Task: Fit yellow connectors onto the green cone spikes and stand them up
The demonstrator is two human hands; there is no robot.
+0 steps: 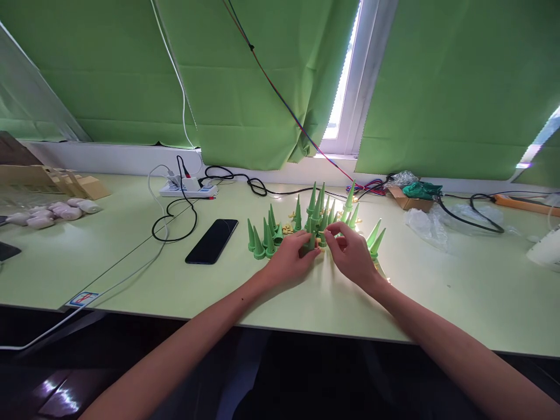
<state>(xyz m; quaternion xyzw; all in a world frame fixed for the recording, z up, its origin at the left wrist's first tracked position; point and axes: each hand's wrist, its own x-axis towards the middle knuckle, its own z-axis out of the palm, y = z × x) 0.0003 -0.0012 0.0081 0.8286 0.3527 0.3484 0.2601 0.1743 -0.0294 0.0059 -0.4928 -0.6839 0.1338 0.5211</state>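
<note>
Green pointed cones (258, 246) with round bases stand upright in a cluster on the pale green table (245, 297). Small yellowish pieces (287, 228) lie among them. My left hand (289, 256) is at the front of the cluster, its fingers closed round a green cone (312, 241). Just to its right, my right hand (352, 254) pinches something small and pale near that cone; its kind is too small to make out. A pair of lighter-looking cones (377, 242) stands to the right of my right hand.
A black phone (212, 241) lies left of the cones. Behind it are a white power strip (188, 189) and looping black cables (258, 185). An open cardboard box (409, 199) and clear plastic bags (426, 227) are at right. Wrapped pale lumps (65, 210) lie far left.
</note>
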